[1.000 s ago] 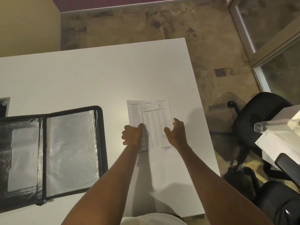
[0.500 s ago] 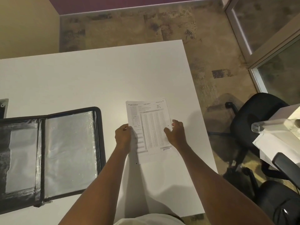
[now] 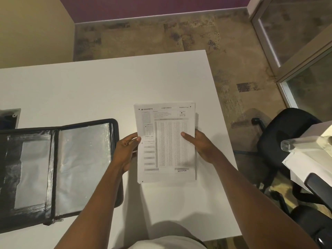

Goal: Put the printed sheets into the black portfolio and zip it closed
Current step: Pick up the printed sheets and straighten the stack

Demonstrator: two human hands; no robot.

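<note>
A stack of printed sheets (image 3: pixel 166 141) with a form on top is held between both hands just above the white table (image 3: pixel 89 87). My left hand (image 3: pixel 126 151) grips the stack's left edge, thumb on top. My right hand (image 3: pixel 202 146) holds the right edge, thumb on the page and fingers under it. The black portfolio (image 3: pixel 55 169) lies open and flat to the left, its shiny plastic sleeves facing up and its zipper pull (image 3: pixel 60 220) at the near edge.
A grey object (image 3: pixel 10 116) sits at the table's far left edge. The table's right edge runs just right of the sheets. Black office chairs (image 3: pixel 287 141) and another white surface with papers (image 3: pixel 312 159) stand to the right. A glass partition is at far right.
The stack has lifted off the table and its sheets are squared together. My left hand moved from on top of the paper out to its left edge; the right hand slid under the right edge.
</note>
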